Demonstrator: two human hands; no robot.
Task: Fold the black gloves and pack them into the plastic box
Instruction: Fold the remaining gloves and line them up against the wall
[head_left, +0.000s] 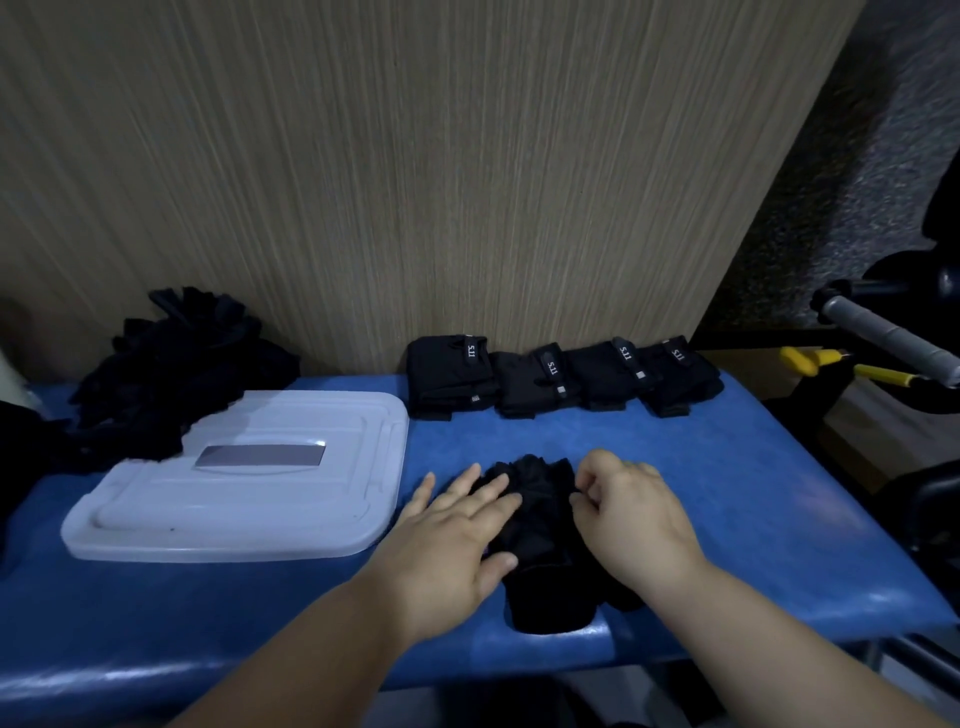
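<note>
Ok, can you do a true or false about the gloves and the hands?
1. Four folded gloves sit in a row by the wall. True.
2. The folded gloves are inside the box. False: they lie on the table.
3. The left hand lies flat on a glove. True.
4. The table is red. False: it is blue.

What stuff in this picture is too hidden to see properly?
Head view only:
- Inside the plastic box: its lid covers it.
- The glove: left hand and right hand cover parts.
- The dark pile at far left: too murky to count gloves.
</note>
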